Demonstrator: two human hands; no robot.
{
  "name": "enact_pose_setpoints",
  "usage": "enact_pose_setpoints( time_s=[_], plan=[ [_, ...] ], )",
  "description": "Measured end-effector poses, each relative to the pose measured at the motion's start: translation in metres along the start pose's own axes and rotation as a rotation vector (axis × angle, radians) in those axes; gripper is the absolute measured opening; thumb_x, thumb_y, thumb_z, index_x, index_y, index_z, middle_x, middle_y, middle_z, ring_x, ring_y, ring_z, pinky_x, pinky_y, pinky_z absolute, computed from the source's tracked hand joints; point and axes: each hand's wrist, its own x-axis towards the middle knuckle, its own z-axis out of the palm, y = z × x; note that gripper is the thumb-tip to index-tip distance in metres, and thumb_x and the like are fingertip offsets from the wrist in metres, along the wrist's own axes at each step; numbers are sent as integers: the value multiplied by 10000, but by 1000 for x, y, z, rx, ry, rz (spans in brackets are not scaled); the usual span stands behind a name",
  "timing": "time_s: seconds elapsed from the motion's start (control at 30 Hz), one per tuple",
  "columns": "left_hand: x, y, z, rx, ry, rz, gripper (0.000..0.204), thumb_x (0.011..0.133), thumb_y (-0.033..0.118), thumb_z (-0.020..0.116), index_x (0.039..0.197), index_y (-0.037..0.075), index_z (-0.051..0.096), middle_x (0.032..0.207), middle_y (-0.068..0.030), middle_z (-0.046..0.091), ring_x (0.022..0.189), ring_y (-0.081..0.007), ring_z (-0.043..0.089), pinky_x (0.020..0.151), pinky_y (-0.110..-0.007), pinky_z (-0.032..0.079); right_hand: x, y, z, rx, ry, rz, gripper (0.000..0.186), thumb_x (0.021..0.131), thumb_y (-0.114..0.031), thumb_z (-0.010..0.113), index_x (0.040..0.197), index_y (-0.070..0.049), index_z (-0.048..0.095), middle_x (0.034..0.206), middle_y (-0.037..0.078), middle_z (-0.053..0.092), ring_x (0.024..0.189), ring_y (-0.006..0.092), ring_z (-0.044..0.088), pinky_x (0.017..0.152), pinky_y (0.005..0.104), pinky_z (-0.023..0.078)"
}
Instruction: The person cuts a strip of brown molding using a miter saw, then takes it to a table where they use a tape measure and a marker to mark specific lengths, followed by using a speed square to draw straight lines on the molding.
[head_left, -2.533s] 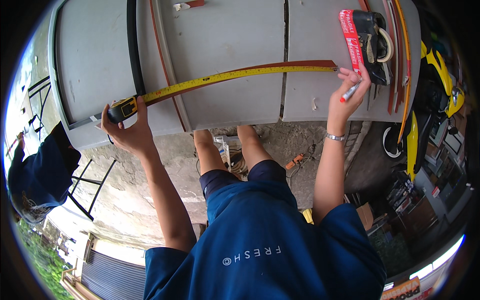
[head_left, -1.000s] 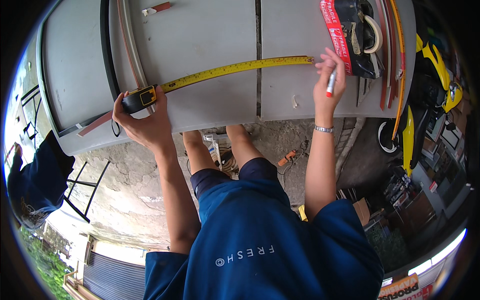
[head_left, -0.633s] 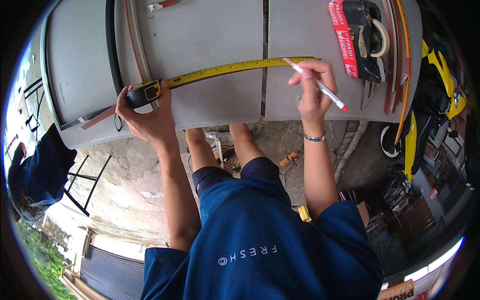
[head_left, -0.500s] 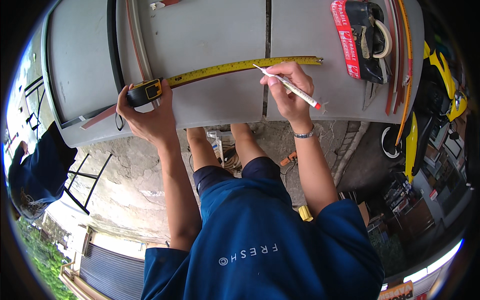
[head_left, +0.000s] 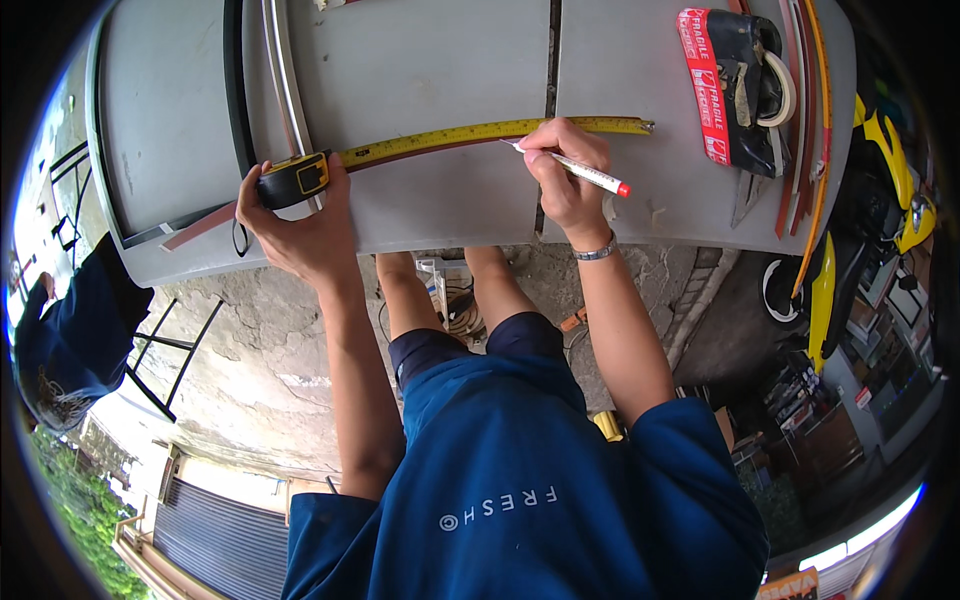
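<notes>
"Running across the gray table [head_left: 440, 215], which way does the tape measure [head_left: 430, 138] point?"

"Rightward. Its black-and-yellow case [head_left: 293, 181] sits at the left, near the table's front edge. The yellow blade's long axis goes left to right, slanting slightly away from the person, and its free end lies past the dark seam [head_left: 553, 60]. A reddish-brown strip [head_left: 205, 226] follows that line, showing along the blade's near edge and jutting out left of the case."

"And the left hand [head_left: 300, 228]?"

"It grips the case between thumb and fingers."

"The right hand [head_left: 570, 180]?"

"Pinching a white marker [head_left: 592, 177]. The tip points left and a little away from the person, the red end the opposite way. The tip is at the strip's edge; I can't tell whether they touch."

"What's around them?"

"Near the case, a black bar [head_left: 236, 90] extends away from the person. Well to the right lies a black bundle [head_left: 745, 90] bearing red-and-white tape, with reddish strips [head_left: 787, 205] and an orange-yellow rod [head_left: 826, 100] beyond."
</notes>
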Motion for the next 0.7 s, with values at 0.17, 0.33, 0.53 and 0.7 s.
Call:
enact_pose_setpoints(
  time_s=[0.17, 0.33, 0.53, 0.7],
  plan=[
    [0, -2, 0, 5, -8, 0, 766, 665, 339, 951, 1275, 121, 542, 1143, -93, 629, 1052, -291, 672, 894, -429, 562, 1, -3, 2, 37, -2, 40, 70, 802, 20, 557, 760, 12, 612, 628, 57, 602, 514, 112, 510, 503, 265, 389],
    [0, -2, 0, -4, -14, -5, 764, 668, 341, 950, 1275, 122, 541, 1141, -92, 629, 1054, -291, 670, 893, -429, 563, 0, -1, 2, 44, -2, 43, 93, 795, 21, 539, 784, 30, 632, 652, 56, 596, 524, 96, 459, 504, 268, 350],
    [1, -2, -1, 19, -15, -6, 767, 667, 349, 948, 1278, 126, 542, 1142, -86, 632, 1053, -287, 674, 894, -432, 566, 2, -1, 2, 26, -7, 36, 84, 826, 15, 581, 747, -2, 600, 611, 53, 599, 499, 120, 526, 493, 272, 394],
    [2, 0, -1, 22, -17, -11, 765, 668, 349, 947, 1279, 127, 543, 1144, -86, 633, 1055, -283, 676, 896, -431, 566, 1, 0, 3, 44, -8, 45, 76, 818, 20, 563, 758, 11, 609, 618, 53, 588, 505, 103, 493, 494, 268, 372]
  ],
)
